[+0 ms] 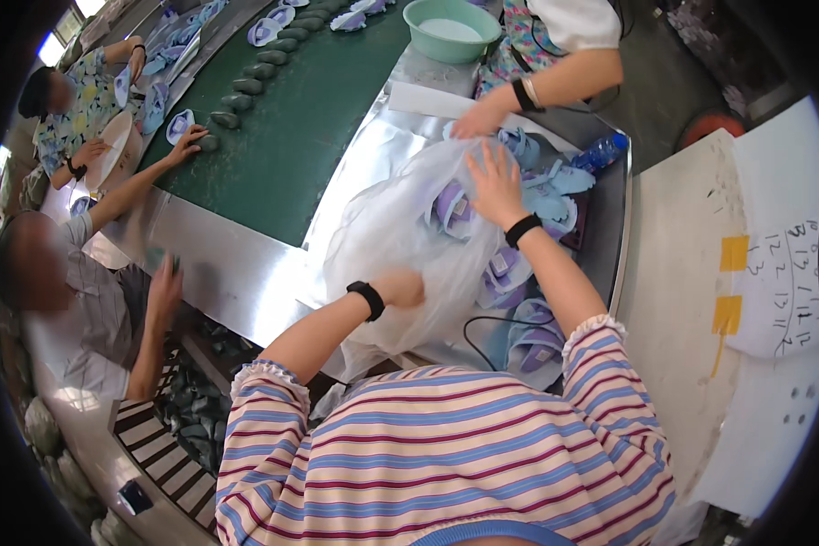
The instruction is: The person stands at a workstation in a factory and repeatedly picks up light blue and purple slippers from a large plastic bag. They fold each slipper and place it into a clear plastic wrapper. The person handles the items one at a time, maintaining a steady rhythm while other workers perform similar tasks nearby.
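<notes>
A large clear plastic bag [373, 227] lies spread over the metal tabletop in front of me. Against its near side, my left hand [400, 288] is closed, with the thin plastic bunched at its fingers. My right hand [496, 187] has its fingers spread over the bag's far right part. Purple shoe uppers [453, 207] show under or inside the plastic; I cannot tell which. Light blue shoe uppers [546, 196] are piled just right of my right hand. Another person's hand [482, 116] reaches in from the far side, close to my right fingertips.
A green conveyor belt [282, 155] carries a row of dark shoe lasts [247, 86]. Beyond is a green basin [451, 29]. A blue bottle [601, 153] lies at the table's right edge. Two co-workers sit left; one's hand [187, 146] touches a last. A black cord [469, 337] loops nearby.
</notes>
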### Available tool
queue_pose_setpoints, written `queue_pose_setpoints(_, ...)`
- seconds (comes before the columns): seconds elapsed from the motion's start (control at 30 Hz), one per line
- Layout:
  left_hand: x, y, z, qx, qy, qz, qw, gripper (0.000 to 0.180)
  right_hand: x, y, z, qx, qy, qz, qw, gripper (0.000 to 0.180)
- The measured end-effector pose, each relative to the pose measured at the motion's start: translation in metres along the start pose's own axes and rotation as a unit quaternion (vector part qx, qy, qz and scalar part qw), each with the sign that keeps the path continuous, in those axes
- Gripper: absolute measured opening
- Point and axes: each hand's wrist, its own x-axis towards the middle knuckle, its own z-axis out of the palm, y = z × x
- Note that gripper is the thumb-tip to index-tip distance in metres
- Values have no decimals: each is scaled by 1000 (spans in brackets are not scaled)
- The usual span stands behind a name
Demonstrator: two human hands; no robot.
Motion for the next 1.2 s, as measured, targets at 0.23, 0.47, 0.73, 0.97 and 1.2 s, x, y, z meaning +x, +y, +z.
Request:
queue_pose_setpoints(0.23,104,-33,-9,266,364,82,889,27,-15,-3,25,157,53,-2,986,66)
queue_pose_setpoints(0.47,119,-56,-28,133,285,57,948,26,-25,-4,22,170,-173,51,969,46)
queue_pose_setpoints(0.73,-26,-65,-103,-25,265,20,964,32,-17,24,35,49,-233,128,963,37)
queue_pose_setpoints(0.97,-110,-83,-68,-738,362,6,570,54,-16,-5,7,249,-71,57,964,32)
queue_pose_setpoints(1.2,-98,-18,-55,-822,348,52,448,46,-28,-118,-63,748,-105,-28,654,80)
